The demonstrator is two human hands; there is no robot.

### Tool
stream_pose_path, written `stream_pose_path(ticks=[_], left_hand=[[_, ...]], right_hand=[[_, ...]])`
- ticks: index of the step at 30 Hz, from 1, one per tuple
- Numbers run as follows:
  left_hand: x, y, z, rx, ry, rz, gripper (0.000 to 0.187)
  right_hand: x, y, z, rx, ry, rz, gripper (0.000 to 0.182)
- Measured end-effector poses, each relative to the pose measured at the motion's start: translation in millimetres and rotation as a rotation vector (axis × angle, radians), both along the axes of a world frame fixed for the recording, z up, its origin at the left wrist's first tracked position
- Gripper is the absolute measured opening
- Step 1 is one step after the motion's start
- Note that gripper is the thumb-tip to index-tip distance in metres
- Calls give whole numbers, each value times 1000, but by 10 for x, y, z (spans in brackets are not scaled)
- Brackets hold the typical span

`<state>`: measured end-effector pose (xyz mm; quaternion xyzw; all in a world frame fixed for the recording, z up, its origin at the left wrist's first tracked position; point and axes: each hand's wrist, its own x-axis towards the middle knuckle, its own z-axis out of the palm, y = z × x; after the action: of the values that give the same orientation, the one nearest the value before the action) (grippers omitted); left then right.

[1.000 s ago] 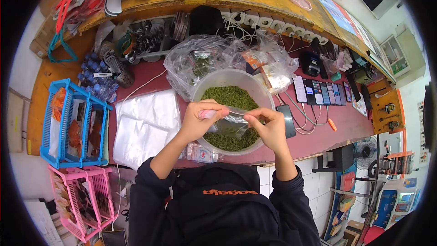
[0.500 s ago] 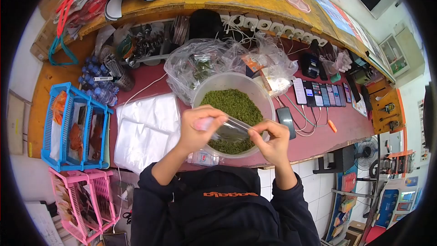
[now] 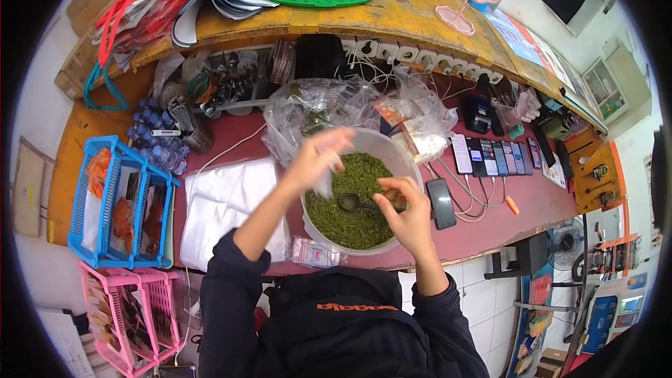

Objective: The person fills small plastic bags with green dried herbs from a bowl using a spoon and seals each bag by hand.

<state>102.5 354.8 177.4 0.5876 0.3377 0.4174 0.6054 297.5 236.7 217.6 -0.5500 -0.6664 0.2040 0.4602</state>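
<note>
My left hand (image 3: pixel 322 157), blurred by motion, is raised over the left part of a translucent plastic tub (image 3: pixel 306 227). A small clear plastic bag (image 3: pixel 323 185) hangs from its fingers, its outline smeared. Chopped dried green leaves (image 3: pixel 360 227) lie in the tub. A dark spoon (image 3: pixel 348 201) rests on them, its handle pointing to the right. My right hand (image 3: pixel 409 213) hovers over the tub's right side, thumb and index fingertips apart, close above the spoon's handle. Whether it touches the handle is hard to see.
White plastic sheets (image 3: pixel 227 203) lie left of the tub, beside a blue basket (image 3: pixel 91 238). Large clear bags (image 3: pixel 280 115) sit behind it. Several phones (image 3: pixel 462 154) with cables are at right, and a small packet (image 3: pixel 315 252) lies at the table's front edge.
Both hands held the clear bag stretched over the tub. My right hand has let go of it, while my left hand has moved up with the bag. The spoon is now visible.
</note>
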Motion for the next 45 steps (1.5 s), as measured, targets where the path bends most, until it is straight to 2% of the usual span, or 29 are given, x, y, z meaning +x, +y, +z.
stream_pose_path(ticks=[2,4,6,8,12,14,15,16,18,19,20,22,23,24,26,27,28,30,31,34,35,36,38,39,40,42,43,45], left_hand=[[152,-418,37,-221,-56,-241,38],[241,-622,-30,-288,-126,-341,40],[213,-686,-27,-262,-97,-319,41],[194,-692,-57,-258,-56,-294,42],[101,-687,12,-216,-122,-177,33],[-31,-626,-27,230,52,160,18],[-47,-651,63,484,181,298,10],[-23,-708,163,484,181,296,10],[89,-875,290,497,216,64,12],[132,-905,227,464,261,30,12],[137,-918,230,464,262,30,12],[151,-944,245,451,234,24,11],[162,-963,243,448,233,21,11],[171,-980,243,522,270,47,11],[166,-1027,254,596,307,73,12],[151,-1066,263,674,427,108,14],[137,-1098,263,751,547,140,16],[127,-1132,232,787,581,205,17],[121,-1133,225,825,614,274,18],[74,-1079,299,758,628,249,20],[67,-1040,353,668,519,260,23],[43,-977,365,668,519,258,23],[-78,-859,361,518,729,10,27],[-110,-758,105,613,765,-70,29],[-101,-753,85,613,764,-70,29],[-57,-750,127,741,895,-12,39],[-9,-778,177,742,894,-16,39],[105,-869,288,731,653,-13,45]], right_hand=[[-45,70,-81,42,-26,-11,25],[-56,100,-126,49,-138,53,23],[-79,90,-109,-15,-83,105,17],[-71,107,-126,162,-258,103,10],[-1,122,-33,269,-341,-11,6],[117,116,21,154,-259,-213,5],[133,83,53,123,-182,-143,6],[112,48,31,121,-181,-145,6],[7,-35,-52,-158,193,157,10],[-39,-58,-111,-173,295,223,17],[-29,-59,-107,-173,296,224,17],[14,-68,-91,-505,702,398,19],[25,-67,-97,-528,833,471,19],[42,-80,-113,-530,833,468,19],[77,-120,-166,-729,795,517,24],[41,-151,-200,-612,399,402,26],[0,-156,-225,-612,401,401,26],[-73,-166,-236,19,-156,173,22],[-61,-165,-223,19,-157,169,22],[19,-151,-105,-160,-173,47,18],[70,-149,-33,-357,-82,88,18],[93,-152,11,-358,-80,86,18],[137,-161,59,-503,362,206,18],[193,-150,13,-456,330,234,11],[229,-143,33,-456,330,234,11],[269,-144,98,-323,-99,283,17],[253,-165,130,-324,-98,279,17],[169,-193,172,-316,-130,201,28]])
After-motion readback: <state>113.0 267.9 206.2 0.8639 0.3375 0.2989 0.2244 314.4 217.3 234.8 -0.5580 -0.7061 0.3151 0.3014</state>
